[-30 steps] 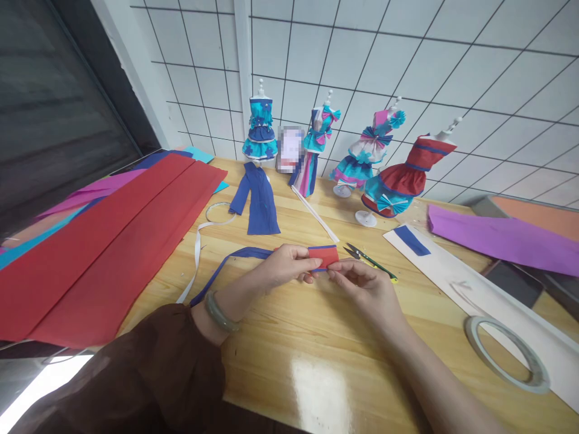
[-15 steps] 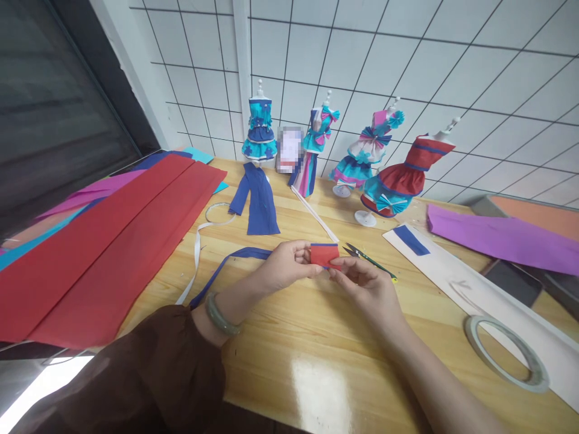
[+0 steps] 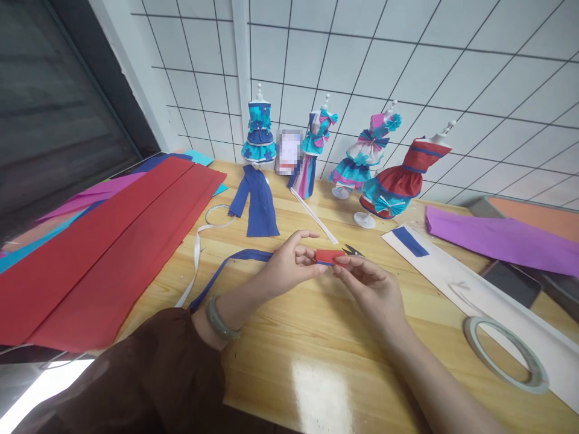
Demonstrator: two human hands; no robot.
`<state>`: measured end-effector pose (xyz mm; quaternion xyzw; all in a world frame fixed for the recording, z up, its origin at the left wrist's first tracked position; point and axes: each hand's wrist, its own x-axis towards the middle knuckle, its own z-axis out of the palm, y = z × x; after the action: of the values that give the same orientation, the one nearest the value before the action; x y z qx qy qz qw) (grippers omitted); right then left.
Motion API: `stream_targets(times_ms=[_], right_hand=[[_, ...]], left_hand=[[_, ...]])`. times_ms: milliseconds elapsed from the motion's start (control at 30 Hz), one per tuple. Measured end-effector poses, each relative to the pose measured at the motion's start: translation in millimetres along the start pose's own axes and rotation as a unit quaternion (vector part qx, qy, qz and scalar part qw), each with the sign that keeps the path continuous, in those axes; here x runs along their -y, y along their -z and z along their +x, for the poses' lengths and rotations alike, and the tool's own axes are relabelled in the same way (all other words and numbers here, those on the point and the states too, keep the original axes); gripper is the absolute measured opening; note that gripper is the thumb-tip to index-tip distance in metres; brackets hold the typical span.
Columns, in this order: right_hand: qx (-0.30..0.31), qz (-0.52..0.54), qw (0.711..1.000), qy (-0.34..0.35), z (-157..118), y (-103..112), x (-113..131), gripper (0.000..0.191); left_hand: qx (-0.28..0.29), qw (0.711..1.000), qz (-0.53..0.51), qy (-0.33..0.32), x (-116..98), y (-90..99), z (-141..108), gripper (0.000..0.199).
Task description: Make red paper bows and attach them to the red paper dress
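Observation:
Between my two hands is a small red paper piece (image 3: pixel 329 256) with a blue edge, held up above the table. My left hand (image 3: pixel 292 260) pinches its left end, with the index finger raised off it. At the right end, my right hand (image 3: pixel 368 280) grips it between thumb and fingers. Just behind my right fingers lie scissors (image 3: pixel 351 249), partly hidden by the hand. A long blue strip (image 3: pixel 226 263) runs along the table behind my left wrist. A thin white strip (image 3: pixel 314 215) lies beyond the hands.
Several dressed mini mannequins (image 3: pixel 260 129) stand along the tiled wall. Red sheets (image 3: pixel 113 241) are stacked on the left, near a blue cut piece (image 3: pixel 262 202). To the right are a tape roll (image 3: pixel 506 355), a pale sheet (image 3: pixel 443 271) and a purple sheet (image 3: pixel 497 238).
The red piece has tilted or folded, so its face looks shorter and its upper blue edge no longer shows. My left index finger has lifted. My right hand now covers more of the scissors.

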<state>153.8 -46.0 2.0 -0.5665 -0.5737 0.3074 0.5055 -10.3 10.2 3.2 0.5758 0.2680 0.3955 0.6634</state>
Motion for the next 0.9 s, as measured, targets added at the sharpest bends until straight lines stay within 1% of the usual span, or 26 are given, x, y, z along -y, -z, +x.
stream_targets(times_ms=[67,100,167,233,333,467,600,733,900], right_hand=[[-0.001,-0.006,1.0,0.004,0.0,0.4,-0.6,0.019],[-0.002,-0.011,1.0,0.005,-0.1,0.5,-0.6,0.019],[-0.003,-0.025,1.0,0.009,-0.7,0.5,0.1,0.019],[-0.002,-0.043,0.999,0.021,-1.4,0.4,1.3,0.017],[-0.002,-0.081,0.995,0.056,-2.3,0.1,3.2,0.013],[-0.011,-0.111,0.989,0.1,-2.7,-0.3,4.4,0.012],[-0.018,-0.12,0.986,0.113,-3.2,-0.2,4.6,0.011],[-0.02,-0.141,0.981,0.132,-3.7,-0.2,3.7,0.009],[-0.012,-0.155,0.978,0.139,-2.9,-0.8,3.9,0.009]], left_hand=[[0.016,1.0,0.008,-0.009,-0.2,0.1,-0.7,0.038],[0.026,1.0,0.01,-0.008,-0.3,-0.3,-0.9,0.032],[0.038,0.999,0.01,0.0,-0.6,-1.5,-1.1,0.026],[0.03,0.999,0.011,0.007,-0.9,-2.7,-0.8,0.025],[0.014,0.999,0.027,0.008,-1.5,-2.7,-0.2,0.022],[0.012,0.999,0.051,0.003,-2.3,-0.2,-0.1,0.022],[0.011,0.999,0.035,-0.008,-3.4,0.9,-0.3,0.023],[0.004,1.0,0.011,0.014,-4.9,2.1,-0.5,0.026],[-0.009,0.999,0.018,0.033,-2.7,5.6,-0.3,0.029]])
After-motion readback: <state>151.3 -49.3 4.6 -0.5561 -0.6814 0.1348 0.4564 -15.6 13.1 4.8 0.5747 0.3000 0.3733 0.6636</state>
